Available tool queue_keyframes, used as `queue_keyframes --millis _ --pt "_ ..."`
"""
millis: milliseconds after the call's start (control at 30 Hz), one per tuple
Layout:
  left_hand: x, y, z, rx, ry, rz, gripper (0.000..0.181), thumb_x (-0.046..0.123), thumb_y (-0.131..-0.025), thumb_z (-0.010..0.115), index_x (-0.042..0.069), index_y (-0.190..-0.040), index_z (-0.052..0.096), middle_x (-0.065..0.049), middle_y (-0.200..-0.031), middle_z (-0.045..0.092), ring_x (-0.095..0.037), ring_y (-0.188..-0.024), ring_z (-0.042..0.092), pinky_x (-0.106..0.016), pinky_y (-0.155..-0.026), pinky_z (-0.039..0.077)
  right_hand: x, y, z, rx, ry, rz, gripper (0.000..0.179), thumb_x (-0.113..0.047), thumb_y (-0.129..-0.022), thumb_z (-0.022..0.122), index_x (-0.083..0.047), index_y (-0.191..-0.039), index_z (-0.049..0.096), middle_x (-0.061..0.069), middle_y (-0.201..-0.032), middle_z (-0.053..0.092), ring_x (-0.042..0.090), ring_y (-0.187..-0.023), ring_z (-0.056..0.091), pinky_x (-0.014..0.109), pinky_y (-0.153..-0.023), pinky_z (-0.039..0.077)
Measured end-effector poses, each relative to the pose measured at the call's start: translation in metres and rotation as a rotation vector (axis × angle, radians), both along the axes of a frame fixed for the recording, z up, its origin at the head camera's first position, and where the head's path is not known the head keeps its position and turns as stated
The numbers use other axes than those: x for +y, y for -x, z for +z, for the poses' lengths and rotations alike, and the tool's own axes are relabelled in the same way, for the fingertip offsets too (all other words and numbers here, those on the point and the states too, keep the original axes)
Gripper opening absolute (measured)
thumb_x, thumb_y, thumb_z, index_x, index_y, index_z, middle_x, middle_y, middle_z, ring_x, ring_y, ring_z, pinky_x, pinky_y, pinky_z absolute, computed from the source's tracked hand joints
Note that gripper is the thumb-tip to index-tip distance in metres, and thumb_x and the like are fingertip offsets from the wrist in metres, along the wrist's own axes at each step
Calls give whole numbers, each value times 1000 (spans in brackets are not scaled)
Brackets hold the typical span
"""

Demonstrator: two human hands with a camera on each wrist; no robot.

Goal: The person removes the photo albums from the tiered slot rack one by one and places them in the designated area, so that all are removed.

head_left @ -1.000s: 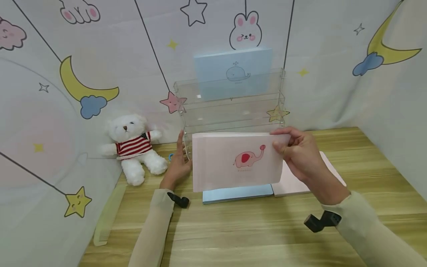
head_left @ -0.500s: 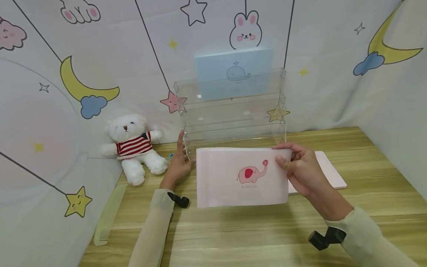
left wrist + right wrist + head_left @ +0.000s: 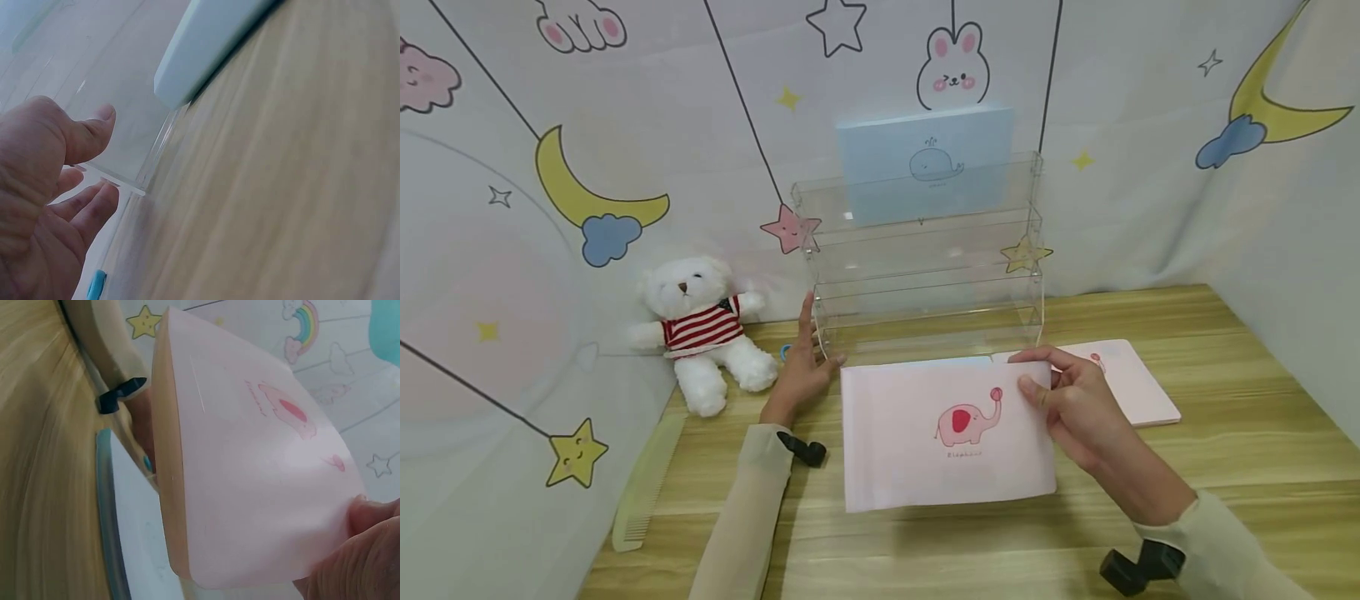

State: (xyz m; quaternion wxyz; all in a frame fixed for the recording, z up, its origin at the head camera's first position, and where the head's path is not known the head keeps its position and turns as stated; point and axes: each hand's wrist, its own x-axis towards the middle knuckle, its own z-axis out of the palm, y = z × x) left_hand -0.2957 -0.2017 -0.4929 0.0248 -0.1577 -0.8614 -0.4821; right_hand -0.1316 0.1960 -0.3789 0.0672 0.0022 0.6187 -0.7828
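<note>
My right hand [image 3: 1086, 408] pinches the upper right corner of a pink notebook [image 3: 898, 437], thumb on its front cover, which carries an elephant drawing. In the right wrist view, the notebook [image 3: 237, 487] is held up at a tilt, its page edge showing. My left hand [image 3: 797, 375] touches the left side of a clear acrylic rack [image 3: 925, 292], index finger straight up and thumb stretched out along the front. A blue notebook [image 3: 140, 531] lies on the table behind the held one, mostly hidden in the head view. Another pink notebook [image 3: 1138, 387] lies to the right.
On the rack's top tier stands a blue notebook [image 3: 887, 167] with a whale drawing. A white teddy bear [image 3: 688, 287] in a striped shirt sits to the left. A pale green comb [image 3: 643, 492] lies by the left table edge. Printed cloth walls surround the wooden table [image 3: 992, 554].
My right hand has brought the pink notebook down and toward me, uncovering the rack's lower tiers and more of the pink notebook on the right. My left hand has stayed at the rack.
</note>
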Motion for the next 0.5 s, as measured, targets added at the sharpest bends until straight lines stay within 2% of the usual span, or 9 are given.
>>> queue_keyframes --millis 67,167,300,400,500 --pt "0 0 0 -6 -2 2 121 8 -100 75 63 -164 -13 -32 -174 22 -53 -151 45 -65 -115 50 1 -3 -4 -16 -4 4 38 6 -105 59 -25 -108 80 -2 -110 69 10 -104 72 20 -88 60" --pt "0 -1 0 -4 -3 -3 121 9 -101 75 63 -164 -13 -32 -174 23 -53 -151 46 -65 -115 50 2 -7 -10 -53 -12 2 36 6 -105 59 -24 -110 79 -1 -117 62 10 -103 66 16 -78 55" --pt "0 -1 1 15 -18 -14 120 9 -100 75 60 -166 -12 -31 -173 26 -51 -149 49 -65 -115 51 6 -12 -20 -86 -7 10 36 4 -105 59 -25 -110 79 0 -119 57 10 -104 65 14 -80 56" --pt "-1 0 1 26 -26 -25 120 9 -100 75 57 -167 -12 -31 -173 27 -51 -149 49 -65 -114 51 7 -14 -28 -109 -3 21 35 3 -105 59 -25 -112 79 -2 -119 61 9 -106 70 17 -89 60" --pt "-1 0 1 27 -23 -27 120 9 -100 75 58 -166 -12 -31 -173 27 -51 -149 49 -65 -114 51 7 -16 -36 -134 -12 38 34 3 -105 59 -24 -113 78 -3 -117 66 9 -103 72 18 -88 61"
